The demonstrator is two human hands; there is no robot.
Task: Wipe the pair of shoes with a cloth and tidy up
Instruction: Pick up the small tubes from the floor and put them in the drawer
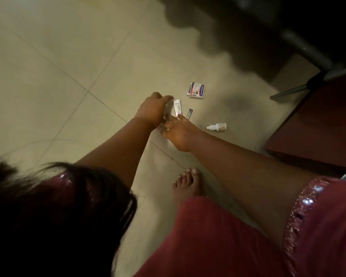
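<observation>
Where both arms reach down toward the middle of the frame, two hands meet over a small white tube-shaped package [177,107] lying on the pale tiled floor [48,76]. Left hand [154,110] arched over the package's left side, fingers curled down around it, apparently gripping it, though the contact underneath hidden. Right hand [180,132] just below and right of it, fingers stretched out fairly straight, fingertips touching the package's lower end; holding nothing.

Just right of the package, a thin dark strip [189,113] flat on the tile. Farther up and right, a small white box with blue and red print [196,90], well apart from the hands. Right of centre, a small white dropper bottle [217,126] lying on its side, cap pointing left.

No shoes or cloth anywhere in view.

Below the hands, a bare foot [188,184] planted on the tile, toes pointing up-frame. Pinkish-red garment [218,236] filling the lower right, with a shiny trimmed sleeve edge. Dark hair [48,216] blurring the lower left. Dark furniture [318,126] at the right edge; metal legs [308,48] crossing the upper right corner, with a blurred shadow beside them.
</observation>
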